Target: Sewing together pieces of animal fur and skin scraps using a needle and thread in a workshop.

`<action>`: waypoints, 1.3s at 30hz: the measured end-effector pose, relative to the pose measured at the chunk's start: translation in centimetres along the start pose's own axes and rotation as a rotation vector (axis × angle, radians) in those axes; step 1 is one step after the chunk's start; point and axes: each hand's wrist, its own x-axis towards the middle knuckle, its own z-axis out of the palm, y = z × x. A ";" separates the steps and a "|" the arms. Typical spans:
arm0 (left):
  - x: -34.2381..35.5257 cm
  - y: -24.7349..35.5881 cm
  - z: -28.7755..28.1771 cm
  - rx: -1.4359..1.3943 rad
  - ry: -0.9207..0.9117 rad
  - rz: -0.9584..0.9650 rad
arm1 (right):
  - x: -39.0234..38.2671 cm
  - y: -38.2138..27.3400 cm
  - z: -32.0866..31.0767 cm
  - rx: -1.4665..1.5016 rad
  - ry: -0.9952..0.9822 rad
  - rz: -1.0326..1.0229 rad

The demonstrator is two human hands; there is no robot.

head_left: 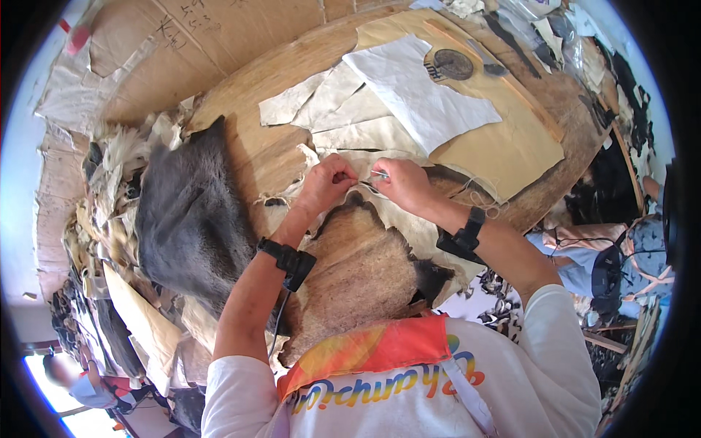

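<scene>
My left hand (326,182) is closed in a pinch on the edge of a pale hide (394,219). Just beside it, my right hand (403,182) is closed on a small, thin, shiny metal piece (380,174), too small to make out its exact kind. Both hands meet over the hide's upper edge, almost touching. Loose pale thread (482,198) lies in loops beyond my right wrist. Below the hands a brown hide (358,255) with dark, ragged edges hangs toward me. Each wrist wears a black strapped device.
Dark fur (193,212) drapes over the wooden worktable (255,157) at left. Beyond the hands lie white cut pieces (416,95), a brown paper sheet (526,146), a wooden strip (504,87) and a round dark object (453,64). Scraps pile on both sides; other people are at far left and right.
</scene>
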 end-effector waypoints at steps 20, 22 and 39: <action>-0.1 -0.3 0.1 0.007 0.025 0.006 | 3.5 0.5 -3.6 0.876 -0.579 0.526; -0.1 -0.3 0.3 0.002 0.024 -0.004 | 4.2 1.1 -4.7 1.394 -0.602 0.570; 0.1 -0.6 0.2 -0.034 0.004 -0.004 | 1.0 1.2 -6.6 0.490 -0.205 0.008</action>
